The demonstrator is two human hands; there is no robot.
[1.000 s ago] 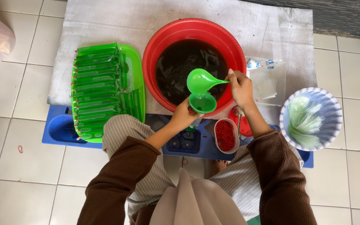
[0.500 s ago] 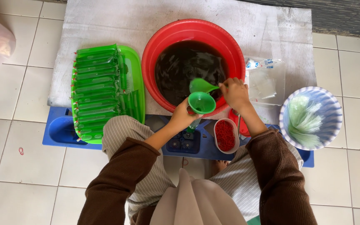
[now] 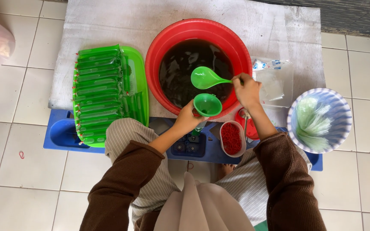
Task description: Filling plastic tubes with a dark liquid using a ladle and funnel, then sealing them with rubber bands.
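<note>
While the left hand keeps a closed grip on the green funnel, the right hand grips a green ladle just above it, over the red basin.

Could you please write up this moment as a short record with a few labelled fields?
Setting: tiled floor, white board laid across a blue tray
Left hand: holds a green funnel by the near rim of the basin
Right hand: holds a green ladle over the dark liquid
Basin: red basin of dark liquid
Left side: green tray stacked with filled green packets
Right side: patterned bowl of folded plastic bags, small tub of red bands
</note>
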